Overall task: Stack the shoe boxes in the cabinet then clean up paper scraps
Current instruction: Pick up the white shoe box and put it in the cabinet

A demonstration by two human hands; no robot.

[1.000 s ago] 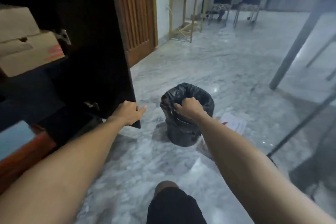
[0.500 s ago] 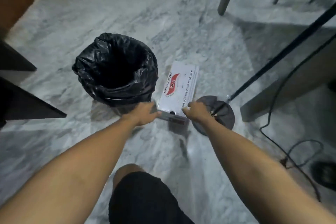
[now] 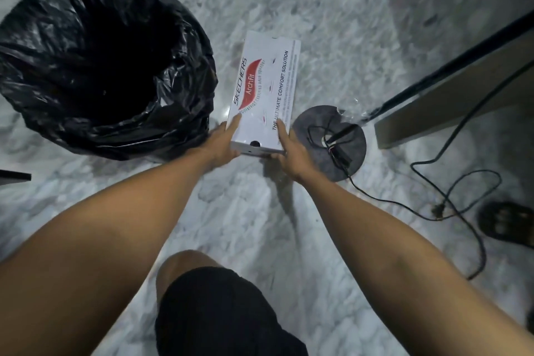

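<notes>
A: Where does the shoe box [image 3: 264,89] lie?

B: On the marble floor [image 3: 318,9], long side running away from the person, just right of the bin lined with a black bag [image 3: 95,58]. Its white lid faces up, printed with "SKECHERS", a red "Arch Fit" mark and "THE ULTIMATE COMFORT SOLUTION".

A: And the hands?

B: Both are at the near end of the box. The left hand [image 3: 221,141] grips the near left corner, thumb laid on the lid, the other fingers hidden under or behind the edge. The right hand [image 3: 289,150] grips the near right corner the same way, thumb on top beside the printed slogan, fingers curled below.

A: Is the box off the floor?

B: The near end looks slightly raised, with a shadow beneath it; whether the far end touches the floor is not clear.

A: What else is close by?

B: A round dark stand base [image 3: 332,141] sits just right of the right hand, with a black pole [image 3: 433,72] slanting up from it and a black cable [image 3: 450,196] trailing across the floor. A dark sandal [image 3: 508,222] lies near the right edge. The person's knee, in dark shorts [image 3: 219,312], shows at the bottom.
</notes>
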